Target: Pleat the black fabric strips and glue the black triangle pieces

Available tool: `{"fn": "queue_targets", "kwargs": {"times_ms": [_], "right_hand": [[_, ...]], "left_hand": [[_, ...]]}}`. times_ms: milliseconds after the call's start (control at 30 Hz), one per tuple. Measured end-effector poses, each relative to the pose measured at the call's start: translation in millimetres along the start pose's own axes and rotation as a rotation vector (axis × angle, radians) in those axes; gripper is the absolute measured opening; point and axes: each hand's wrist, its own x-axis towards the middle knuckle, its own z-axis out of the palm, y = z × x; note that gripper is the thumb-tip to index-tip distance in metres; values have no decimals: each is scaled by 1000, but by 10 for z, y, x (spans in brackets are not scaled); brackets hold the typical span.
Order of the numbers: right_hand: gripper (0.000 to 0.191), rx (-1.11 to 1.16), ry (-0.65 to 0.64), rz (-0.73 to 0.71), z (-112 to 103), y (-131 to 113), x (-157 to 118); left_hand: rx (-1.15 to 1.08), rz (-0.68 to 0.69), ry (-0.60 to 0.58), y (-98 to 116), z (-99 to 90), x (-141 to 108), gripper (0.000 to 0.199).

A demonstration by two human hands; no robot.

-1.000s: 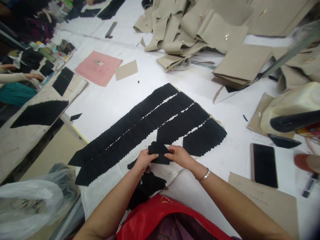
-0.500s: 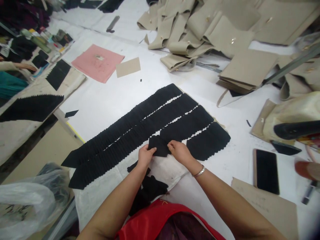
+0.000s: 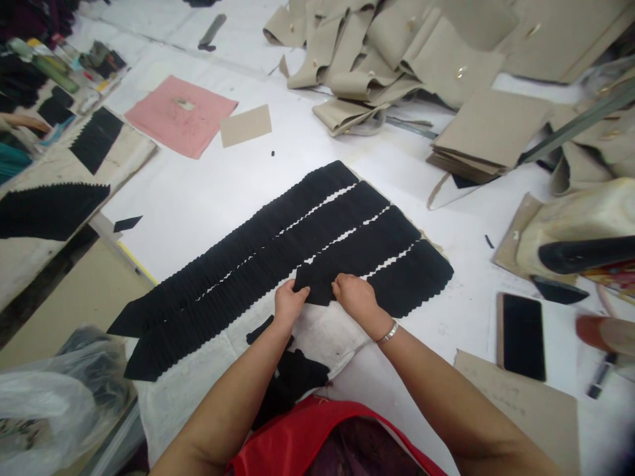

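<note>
The left hand [image 3: 290,303] pinches the left side of a black piece [image 3: 313,285], with the thumb lying on top of it. The right hand [image 3: 354,296] is at the right side of this piece, with its fingers curled inward and touching the black cloth; if they grip it, I cannot tell. A bracelet [image 3: 390,332] is on the right wrist. The black piece is at the near left end of the third of four black rows [image 3: 317,205], counting from the far side. Where the piece stops and the row begins is not clear. The rows have zigzag edges and lie slanting on the white worktop [image 3: 173,205]; the two far ones are the longest. Below the hands there is a pale cloth [image 3: 330,334], and black scraps [image 3: 302,370] lie near the left forearm. On the right are a phone [image 3: 520,336], a cardboard [image 3: 526,416] partly under it, and a pen [image 3: 602,375]. On the far side are beige pieces [image 3: 377,59] in a heap, and, more to the left, a pink sheet [image 3: 178,119] beside a beige card [image 3: 247,125].
</note>
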Motion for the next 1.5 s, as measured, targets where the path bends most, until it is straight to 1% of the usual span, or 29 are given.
{"fn": "queue_targets", "kwargs": {"times_ms": [100,167,367,500,633,833,1067,1267,1400,1500], "right_hand": [[26,-14,-27,7,-15,1,-1],[26,-17,-23,2,-21,-6,2],[27,-19,-30,9,-28,-53,30],[27,-18,-13,8,-30,-64,44],[24,-22,17,-4,-11,-58,48],[23,-27,33,-7,12,-50,50],[22,-23,36,-2,6,-52,55],[22,-8,19,5,7,-57,54],[22,-12,27,3,7,-62,60],[23,-7,29,-7,16,-61,69]], "left_hand": [[-15,2,8,-39,12,0,18],[-30,-8,17,-51,19,1,19],[-161,-65,28,-32,13,32,20],[-183,-99,30,-21,-2,58,20],[-166,-119,16,-23,-2,79,20],[-148,-88,31,-8,-8,70,20],[-61,-66,33,-8,-47,52,18],[-86,-74,12,-20,-46,57,20],[-92,-59,31,-28,-52,61,19],[-36,-33,35,-26,-57,65,19]]}}
